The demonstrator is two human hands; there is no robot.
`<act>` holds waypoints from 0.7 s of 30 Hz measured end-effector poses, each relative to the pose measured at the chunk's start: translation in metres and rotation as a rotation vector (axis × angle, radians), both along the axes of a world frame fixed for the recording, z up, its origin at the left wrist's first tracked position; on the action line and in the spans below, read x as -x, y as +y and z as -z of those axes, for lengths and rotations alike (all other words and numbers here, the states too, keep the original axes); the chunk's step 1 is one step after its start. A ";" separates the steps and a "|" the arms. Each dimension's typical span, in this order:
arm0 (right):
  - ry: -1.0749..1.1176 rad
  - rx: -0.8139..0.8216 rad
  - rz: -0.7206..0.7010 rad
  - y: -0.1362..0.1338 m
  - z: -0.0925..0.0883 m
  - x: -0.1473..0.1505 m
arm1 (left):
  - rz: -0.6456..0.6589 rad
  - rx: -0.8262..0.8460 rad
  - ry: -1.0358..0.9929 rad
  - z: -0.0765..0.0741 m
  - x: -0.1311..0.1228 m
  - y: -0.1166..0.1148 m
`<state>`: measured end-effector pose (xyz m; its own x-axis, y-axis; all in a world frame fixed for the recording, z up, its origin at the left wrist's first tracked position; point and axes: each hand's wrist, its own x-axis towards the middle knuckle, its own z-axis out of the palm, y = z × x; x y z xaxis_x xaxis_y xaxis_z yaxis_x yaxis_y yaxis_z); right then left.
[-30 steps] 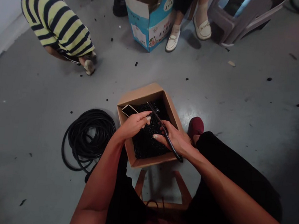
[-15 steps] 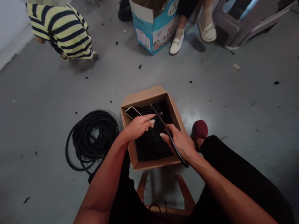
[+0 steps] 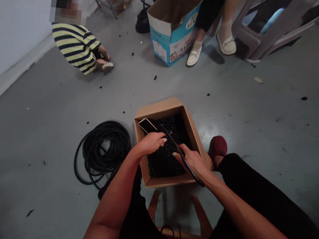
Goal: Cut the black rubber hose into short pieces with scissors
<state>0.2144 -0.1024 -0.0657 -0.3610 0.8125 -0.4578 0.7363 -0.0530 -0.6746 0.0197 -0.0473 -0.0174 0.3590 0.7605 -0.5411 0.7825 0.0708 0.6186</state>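
My right hand (image 3: 193, 160) is closed round a long, thin black-handled cutting tool (image 3: 190, 170), perhaps scissors seen edge-on. Its narrow dark blade (image 3: 170, 137) points up and left across an open cardboard box (image 3: 145, 112). Left of the blade, my left hand (image 3: 153, 142) has its fingers pinched together; whatever they hold is too dark and small to make out. Both hands are over the box, which contains many small shiny black pieces (image 3: 166, 164). A flat black rectangle with a pale rim (image 3: 148, 126) leans at the box's far left corner.
A coil of black cable or hose (image 3: 105, 150) lies on the floor left of the box. Farther off stand a blue-and-white carton (image 3: 161, 45), a seated person's white shoes (image 3: 194, 57) and a grey plastic stool (image 3: 251, 34). A person in a striped shirt (image 3: 72, 44) crouches at upper left.
The whole view has shifted slightly, so things sit lower and farther right. My hands keep nearly the same pose over the box. The person in stripes has turned, and their hands now show.
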 end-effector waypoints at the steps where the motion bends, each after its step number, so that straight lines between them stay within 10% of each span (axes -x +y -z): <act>1: 0.002 0.014 -0.007 -0.001 0.001 0.001 | 0.024 0.010 0.036 0.002 0.000 0.000; 9: 0.195 0.050 0.001 -0.015 0.018 0.011 | 0.189 0.020 0.356 0.021 0.001 -0.004; 21: 0.842 0.424 0.798 0.018 -0.001 0.023 | 0.121 -0.089 0.075 0.004 -0.021 -0.012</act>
